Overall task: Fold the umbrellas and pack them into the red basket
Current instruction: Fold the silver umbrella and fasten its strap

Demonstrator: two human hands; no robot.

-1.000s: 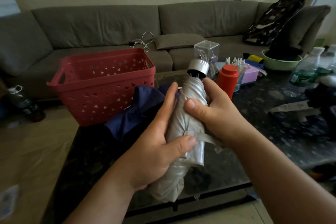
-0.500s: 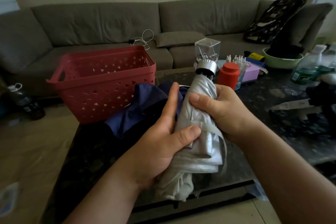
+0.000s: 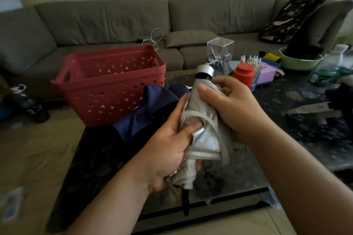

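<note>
- The silver umbrella (image 3: pixel 205 129) is held up in the air above the dark table (image 3: pixel 99 158), near the middle of the view, with its metal cap (image 3: pixel 205 71) pointing to about 12 o'clock and its loose fabric end hanging to 6 o'clock.
- The left hand (image 3: pixel 172 149) holds the lower part, thumb pressing on the folds; the right hand (image 3: pixel 229 105) is curled around the upper part just under the cap. Both grips are closed on the umbrella.
- The strap (image 3: pixel 219 135) hangs loose across the fabric, not yet fastened as far as I can see. If one hand relaxes, I think the rolled folds may spring open again.
- The fabric looks smooth and slippery, so the bundle could slide down through the left hand.
- The red basket (image 3: pixel 114 86) stands at 10 o'clock, near, and seems to hold nothing yet. The blue umbrella (image 3: pixel 145 112) lies unfolded between it and the hands and may catch the silver one on the way.
- The red jar (image 3: pixel 244 74) at 1 o'clock is just behind the right hand; a wide move could knock it.
</note>
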